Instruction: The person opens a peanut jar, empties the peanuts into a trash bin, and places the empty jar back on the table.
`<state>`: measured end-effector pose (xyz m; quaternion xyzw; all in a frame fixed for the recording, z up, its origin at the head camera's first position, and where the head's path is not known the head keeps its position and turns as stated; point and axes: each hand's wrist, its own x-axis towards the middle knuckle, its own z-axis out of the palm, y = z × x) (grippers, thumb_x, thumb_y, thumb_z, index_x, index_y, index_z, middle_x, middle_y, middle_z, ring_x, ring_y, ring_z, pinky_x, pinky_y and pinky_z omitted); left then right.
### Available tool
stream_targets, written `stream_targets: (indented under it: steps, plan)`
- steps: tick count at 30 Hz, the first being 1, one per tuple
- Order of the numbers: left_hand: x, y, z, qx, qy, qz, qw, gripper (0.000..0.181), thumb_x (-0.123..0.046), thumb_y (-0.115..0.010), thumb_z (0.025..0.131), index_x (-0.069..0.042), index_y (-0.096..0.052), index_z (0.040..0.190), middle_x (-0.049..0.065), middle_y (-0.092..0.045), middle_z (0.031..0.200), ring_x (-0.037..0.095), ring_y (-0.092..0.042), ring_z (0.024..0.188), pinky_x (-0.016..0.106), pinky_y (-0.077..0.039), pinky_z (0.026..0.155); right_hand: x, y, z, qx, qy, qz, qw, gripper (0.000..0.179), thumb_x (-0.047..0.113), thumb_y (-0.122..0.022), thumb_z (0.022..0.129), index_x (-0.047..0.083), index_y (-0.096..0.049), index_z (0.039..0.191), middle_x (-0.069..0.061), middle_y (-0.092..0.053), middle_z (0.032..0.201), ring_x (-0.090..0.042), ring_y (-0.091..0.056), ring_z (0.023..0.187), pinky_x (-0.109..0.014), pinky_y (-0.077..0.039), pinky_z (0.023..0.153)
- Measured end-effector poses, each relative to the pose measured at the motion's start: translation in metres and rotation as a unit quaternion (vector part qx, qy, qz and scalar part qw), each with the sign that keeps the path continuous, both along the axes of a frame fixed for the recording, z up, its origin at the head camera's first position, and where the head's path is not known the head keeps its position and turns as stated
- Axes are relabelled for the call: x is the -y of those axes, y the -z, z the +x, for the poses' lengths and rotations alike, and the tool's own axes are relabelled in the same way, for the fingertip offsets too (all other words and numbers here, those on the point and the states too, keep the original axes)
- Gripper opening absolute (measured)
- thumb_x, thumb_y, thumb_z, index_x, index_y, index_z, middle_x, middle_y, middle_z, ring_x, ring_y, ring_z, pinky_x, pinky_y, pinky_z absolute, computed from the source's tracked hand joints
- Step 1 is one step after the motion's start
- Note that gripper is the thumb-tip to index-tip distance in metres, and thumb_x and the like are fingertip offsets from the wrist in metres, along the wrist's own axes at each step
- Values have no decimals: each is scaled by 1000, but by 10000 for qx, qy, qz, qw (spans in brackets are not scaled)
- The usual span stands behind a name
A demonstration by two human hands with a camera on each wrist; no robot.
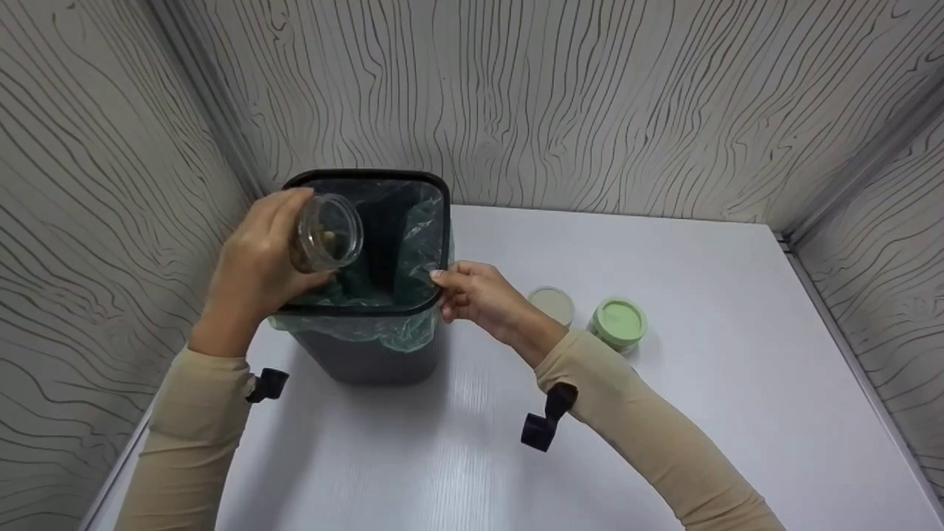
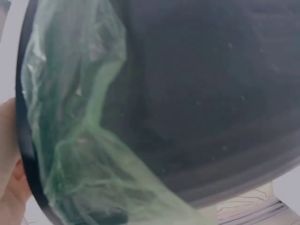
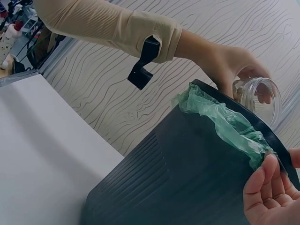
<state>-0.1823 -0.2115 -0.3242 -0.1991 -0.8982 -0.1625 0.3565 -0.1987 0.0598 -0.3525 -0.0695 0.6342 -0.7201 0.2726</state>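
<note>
My left hand (image 1: 258, 240) grips a clear glass jar (image 1: 346, 228) from its side, holding it tilted over the open top of a dark bin (image 1: 365, 361). Something brownish with a pale piece shows inside the jar; what it is cannot be made out. A thin green bag (image 1: 409, 335) lines the bin and is folded over its black rim (image 1: 369, 174). At the rim's right side, my right hand (image 1: 479, 299) pinches the edge, thumb inside and fingers outside. The right wrist view shows those curled fingers (image 3: 268, 187) against the bag and the jar's mouth (image 3: 269, 101) beyond the rim.
Right of the bin, on the white table (image 1: 472, 442), stand a green-lidded container (image 1: 619, 322) and a pale round lid or container (image 1: 553, 302), partly behind the right wrist. Wood-grain patterned panels (image 1: 516, 96) enclose the table at the back and sides.
</note>
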Motion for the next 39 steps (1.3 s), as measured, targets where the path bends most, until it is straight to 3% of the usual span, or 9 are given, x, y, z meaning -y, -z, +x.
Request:
stream_targets:
  steps: [7, 19, 23, 31, 39]
  plan:
    - [4, -2, -6, -295, 76, -623, 9976, 93, -8, -94, 50, 4, -51, 132, 24, -60, 126, 38, -57, 118, 47, -50, 102, -1, 0, 1, -36, -43, -51, 10000, 23, 15, -49, 98, 13, -53, 75, 4, -57, 64, -6, -51, 53, -20, -48, 57]
    - [5, -4, -8, -206, 100, -682, 9974, 87, 1, -90, 53, 5, -51, 131, 24, -60, 127, 39, -56, 119, 48, -48, 105, -1, 0, 1, -2, -68, -95, 9999, 23, 15, -49, 98, 13, -54, 75, 3, -59, 65, -7, -54, 55, -20, -50, 59]
    - [4, -4, -8, -162, 147, -879, 9959, 87, 4, -89, 53, 5, -51, 132, 24, -59, 130, 39, -55, 123, 48, -46, 108, -1, 0, 1, -10, -109, -138, 9998, 24, 14, -49, 98, 14, -54, 75, 4, -60, 65, -6, -55, 55, -20, -51, 59]
    - [4, -5, -11, -219, 0, -830, 9963, 83, 6, -86, 56, 5, -52, 131, 24, -59, 130, 39, -55, 122, 48, -46, 108, 1, -2, 4, 4, 40, -10, 10000, 23, 15, -49, 98, 14, -53, 75, 5, -59, 64, -6, -56, 55, -19, -51, 58]
    - [7, -9, -10, -252, 94, -1291, 9913, 84, 8, -87, 54, 7, -51, 130, 24, -59, 129, 39, -55, 121, 46, -47, 108, 3, -1, 5, 7, 109, -42, 9999, 24, 14, -50, 97, 14, -52, 74, 6, -60, 63, -5, -56, 55, -19, -52, 58]
